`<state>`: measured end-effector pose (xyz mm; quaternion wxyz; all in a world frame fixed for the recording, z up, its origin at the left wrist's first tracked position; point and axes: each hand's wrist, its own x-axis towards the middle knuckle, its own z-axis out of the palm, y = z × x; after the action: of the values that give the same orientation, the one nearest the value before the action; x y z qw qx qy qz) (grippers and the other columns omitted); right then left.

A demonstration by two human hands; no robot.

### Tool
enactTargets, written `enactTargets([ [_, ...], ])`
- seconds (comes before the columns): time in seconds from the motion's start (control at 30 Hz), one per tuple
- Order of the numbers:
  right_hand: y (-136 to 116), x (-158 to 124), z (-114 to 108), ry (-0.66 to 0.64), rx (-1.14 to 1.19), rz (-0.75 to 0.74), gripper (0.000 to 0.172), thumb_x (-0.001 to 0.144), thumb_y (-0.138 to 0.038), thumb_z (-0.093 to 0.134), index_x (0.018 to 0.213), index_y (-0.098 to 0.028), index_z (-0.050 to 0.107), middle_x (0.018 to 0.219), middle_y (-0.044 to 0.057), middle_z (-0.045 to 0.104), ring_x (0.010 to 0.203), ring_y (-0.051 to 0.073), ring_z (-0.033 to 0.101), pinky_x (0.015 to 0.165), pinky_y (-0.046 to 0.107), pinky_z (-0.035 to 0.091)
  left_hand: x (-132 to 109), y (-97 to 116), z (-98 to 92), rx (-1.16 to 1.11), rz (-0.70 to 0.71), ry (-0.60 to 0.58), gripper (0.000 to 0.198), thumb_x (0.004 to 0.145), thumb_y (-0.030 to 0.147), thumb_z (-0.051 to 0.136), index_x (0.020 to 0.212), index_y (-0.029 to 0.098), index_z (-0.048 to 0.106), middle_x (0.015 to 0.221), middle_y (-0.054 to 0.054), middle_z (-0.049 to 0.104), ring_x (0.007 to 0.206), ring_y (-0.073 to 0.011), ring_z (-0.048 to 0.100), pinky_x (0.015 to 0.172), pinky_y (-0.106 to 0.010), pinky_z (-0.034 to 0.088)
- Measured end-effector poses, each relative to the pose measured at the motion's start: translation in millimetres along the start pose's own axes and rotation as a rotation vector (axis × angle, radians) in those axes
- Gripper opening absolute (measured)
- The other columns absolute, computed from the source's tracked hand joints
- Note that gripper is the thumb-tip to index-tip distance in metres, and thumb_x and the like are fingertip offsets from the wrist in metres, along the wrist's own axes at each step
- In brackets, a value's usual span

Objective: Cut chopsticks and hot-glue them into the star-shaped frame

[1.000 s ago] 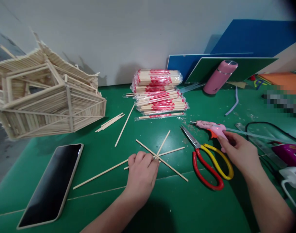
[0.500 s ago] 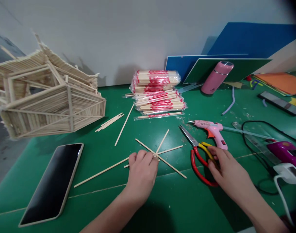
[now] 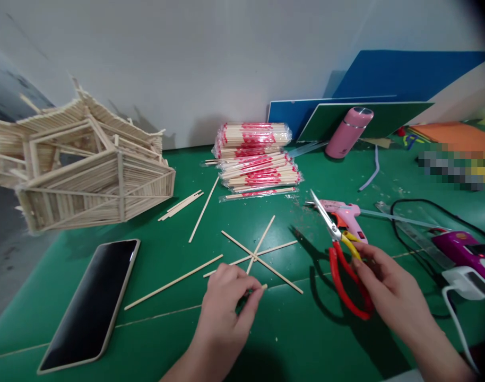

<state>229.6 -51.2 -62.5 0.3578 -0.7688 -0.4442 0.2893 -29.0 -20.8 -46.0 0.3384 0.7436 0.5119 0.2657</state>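
Note:
My right hand [image 3: 389, 286] grips a pair of scissors [image 3: 333, 229] by the yellow handle. They are raised off the table, blades up to the left, the red handle hanging free. Thumb and forefinger of my left hand [image 3: 230, 302] are pinched on a short piece of wooden stick [image 3: 264, 287], of which only the end shows. Just beyond that hand, several chopsticks [image 3: 280, 275] lie crossed in a star. A single chopstick [image 3: 173, 282] lies to its left. Beside the scissors is a pink glue gun [image 3: 348, 216], partly behind them.
A stick-built model house [image 3: 95, 180] stands at the left, with a phone [image 3: 91, 305] in front. Wrapped chopstick packs [image 3: 258, 170] are piled by the wall. A pink flask [image 3: 348, 135] stands before boards. Cables and a purple power strip [image 3: 465, 254] lie at right.
My right hand has lifted the scissors off the table. My left hand has moved toward me, away from the star's crossing, with a short stick piece now showing in its pinch.

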Motion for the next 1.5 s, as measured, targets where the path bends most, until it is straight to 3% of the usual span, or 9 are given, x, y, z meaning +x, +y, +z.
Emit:
enactTargets([
  [0.07,-13,-8,-1,-0.096,0.417,0.197,0.035,0.069,-0.040,0.055,0.099,-0.022,0.054,0.086,0.006,0.061,0.071,0.020,0.058,0.062,0.031,0.048,-1,5,-0.6,-0.295,-0.198,-0.057,0.015,0.073,0.026,0.054,0.063,0.017,0.060,0.062,-0.001,0.049,0.061,-0.0133,0.044,0.056,-0.025,0.033],
  [0.17,-35,-20,7,-0.407,0.992,0.308,0.027,0.071,-0.042,0.053,0.086,-0.022,0.060,0.092,0.007,0.059,0.067,0.015,0.054,0.060,0.027,0.047,4,12,2.4,-0.704,-0.497,-0.101,0.016,0.066,0.031,0.063,0.063,0.016,0.059,0.060,0.002,0.048,0.056,-0.0096,0.041,0.053,-0.022,0.030],
  [0.27,-54,-28,24,-0.583,1.189,0.318,0.024,0.069,-0.034,0.058,0.090,-0.021,0.059,0.085,0.003,0.056,0.062,0.010,0.049,0.056,0.022,0.044,9,15,7.7,-1.000,-0.644,-0.126,0.018,0.062,0.031,0.067,0.063,0.015,0.060,0.058,0.003,0.049,0.055,-0.0076,0.039,0.053,-0.020,0.029],
  [0.4,-71,-32,48,-0.533,0.986,0.175,0.033,0.064,-0.020,0.068,0.093,-0.023,0.052,0.077,-0.002,0.054,0.054,0.006,0.046,0.050,0.018,0.040,11,16,12.9,-1.247,-0.683,-0.197,0.017,0.060,0.026,0.070,0.061,0.012,0.060,0.056,0.003,0.047,0.053,-0.0054,0.036,0.052,-0.019,0.027],
  [0.57,-82,-32,63,-0.528,0.846,0.139,0.033,0.066,-0.029,0.068,0.091,-0.023,0.046,0.079,-0.001,0.056,0.068,0.011,0.055,0.060,0.022,0.045,8,18,15.7,-1.358,-0.734,-0.249,0.016,0.059,0.022,0.072,0.061,0.010,0.061,0.057,0.001,0.048,0.053,-0.0049,0.036,0.054,-0.019,0.028],
  [0.9,-80,-26,66,-0.572,0.686,0.051,0.040,0.061,-0.037,0.069,0.091,-0.020,0.049,0.060,-0.005,0.052,0.048,0.008,0.051,0.044,0.020,0.042,5,22,15.1,-1.367,-0.686,-0.235,0.016,0.058,0.023,0.072,0.059,0.010,0.062,0.051,0.002,0.048,0.051,-0.0058,0.035,0.051,-0.021,0.024],
  [1.1,-87,-26,65,-0.604,0.699,0.019,0.038,0.061,-0.036,0.070,0.089,-0.020,0.049,0.062,-0.004,0.054,0.053,0.009,0.053,0.049,0.020,0.044,6,22,14.4,-1.374,-0.633,-0.320,0.014,0.061,0.022,0.070,0.060,0.010,0.062,0.051,0.002,0.046,0.051,-0.0055,0.034,0.052,-0.021,0.023],
  [1.4,-80,-32,66,-0.499,0.853,0.043,0.035,0.063,-0.035,0.069,0.087,-0.023,0.046,0.073,-0.002,0.058,0.057,0.009,0.055,0.053,0.020,0.046,2,20,23.0,-1.470,-0.637,-0.087,0.013,0.060,0.020,0.071,0.058,0.011,0.062,0.050,0.002,0.049,0.051,-0.0059,0.038,0.052,-0.021,0.027],
  [1.5,-76,-37,69,-0.542,0.855,0.004,0.039,0.062,-0.028,0.071,0.089,-0.025,0.044,0.076,-0.004,0.057,0.051,0.005,0.052,0.053,0.018,0.047,2,20,26.3,-1.470,-0.697,-0.023,0.015,0.058,0.021,0.073,0.058,0.011,0.062,0.053,0.001,0.052,0.051,-0.0058,0.039,0.053,-0.020,0.028],
])
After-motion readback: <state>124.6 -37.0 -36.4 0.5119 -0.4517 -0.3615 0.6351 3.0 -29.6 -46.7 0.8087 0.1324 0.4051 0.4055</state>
